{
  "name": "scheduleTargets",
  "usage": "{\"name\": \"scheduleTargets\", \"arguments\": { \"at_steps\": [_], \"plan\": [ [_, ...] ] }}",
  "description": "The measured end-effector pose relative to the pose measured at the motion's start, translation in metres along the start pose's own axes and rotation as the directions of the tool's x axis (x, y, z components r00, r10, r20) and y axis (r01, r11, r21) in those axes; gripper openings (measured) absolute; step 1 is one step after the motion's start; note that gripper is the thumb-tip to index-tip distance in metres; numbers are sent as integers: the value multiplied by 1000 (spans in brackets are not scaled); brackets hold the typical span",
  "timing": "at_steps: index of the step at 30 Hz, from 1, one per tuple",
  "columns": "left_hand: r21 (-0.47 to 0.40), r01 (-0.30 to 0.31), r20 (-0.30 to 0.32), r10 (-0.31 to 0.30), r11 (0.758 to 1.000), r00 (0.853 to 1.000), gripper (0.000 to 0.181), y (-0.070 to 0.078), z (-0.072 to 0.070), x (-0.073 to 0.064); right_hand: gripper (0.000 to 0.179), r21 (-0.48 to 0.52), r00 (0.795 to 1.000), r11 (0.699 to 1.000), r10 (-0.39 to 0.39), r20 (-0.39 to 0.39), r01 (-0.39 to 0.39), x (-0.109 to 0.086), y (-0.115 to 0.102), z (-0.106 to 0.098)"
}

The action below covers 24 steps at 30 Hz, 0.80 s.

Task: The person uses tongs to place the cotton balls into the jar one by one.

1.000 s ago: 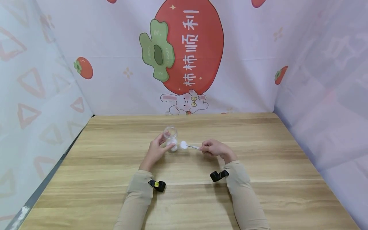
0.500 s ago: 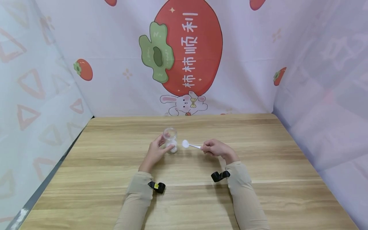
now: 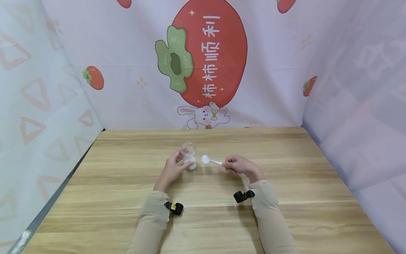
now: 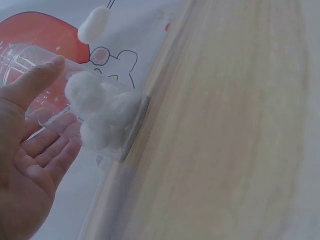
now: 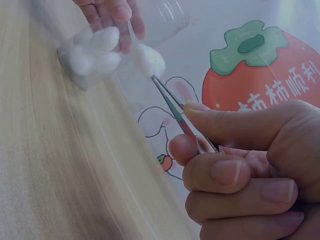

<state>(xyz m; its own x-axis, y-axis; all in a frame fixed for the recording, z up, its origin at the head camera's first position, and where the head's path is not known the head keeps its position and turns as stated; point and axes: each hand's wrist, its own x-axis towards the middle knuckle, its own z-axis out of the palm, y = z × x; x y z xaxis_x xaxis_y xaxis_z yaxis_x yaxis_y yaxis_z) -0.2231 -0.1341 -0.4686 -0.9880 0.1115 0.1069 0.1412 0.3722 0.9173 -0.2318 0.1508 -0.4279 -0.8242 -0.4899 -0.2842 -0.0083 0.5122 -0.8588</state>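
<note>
A clear jar (image 3: 189, 150) stands upright and uncapped on the table, with several white cotton balls (image 4: 97, 112) in its lower part. My left hand (image 3: 172, 168) grips the jar from the left, thumb on the near side and fingers around the far side. In my right hand (image 3: 238, 164) I pinch metal tweezers (image 5: 172, 107) between thumb and forefinger, the other fingers curled below. Their tips hold one cotton ball (image 3: 205, 159) in the air, just right of the jar. A thin white wisp trails from that ball in the right wrist view (image 5: 150, 60).
The wooden table (image 3: 206, 225) reaches back to a cloth backdrop (image 3: 127, 98) printed with a large persimmon and a rabbit. Pale cloth hangs at both sides. A black wrist camera (image 3: 173, 208) is strapped to the left sleeve, another wrist camera (image 3: 243, 196) to the right.
The tweezers and cotton ball have shifted slightly right, away from the jar, along with my right hand. My left hand keeps its hold on the jar. The head view has tilted a little.
</note>
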Motion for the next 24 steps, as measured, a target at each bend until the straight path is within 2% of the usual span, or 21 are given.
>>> {"name": "scheduleTargets", "arguments": {
  "at_steps": [8,15,24],
  "plan": [
    [17,1,-2,-1,1000,1000,69,-1,0,-1,28,9,1000,1000,-12,7,12,1,-6,-2],
    [12,11,4,-11,1000,1000,70,0,0,-1,33,-18,995,995,-96,23,97,-3,-21,-10],
    [11,12,2,-13,1000,1000,67,-1,0,-1,31,-30,993,993,-117,4,117,-1,-39,-15]
  ]
}}
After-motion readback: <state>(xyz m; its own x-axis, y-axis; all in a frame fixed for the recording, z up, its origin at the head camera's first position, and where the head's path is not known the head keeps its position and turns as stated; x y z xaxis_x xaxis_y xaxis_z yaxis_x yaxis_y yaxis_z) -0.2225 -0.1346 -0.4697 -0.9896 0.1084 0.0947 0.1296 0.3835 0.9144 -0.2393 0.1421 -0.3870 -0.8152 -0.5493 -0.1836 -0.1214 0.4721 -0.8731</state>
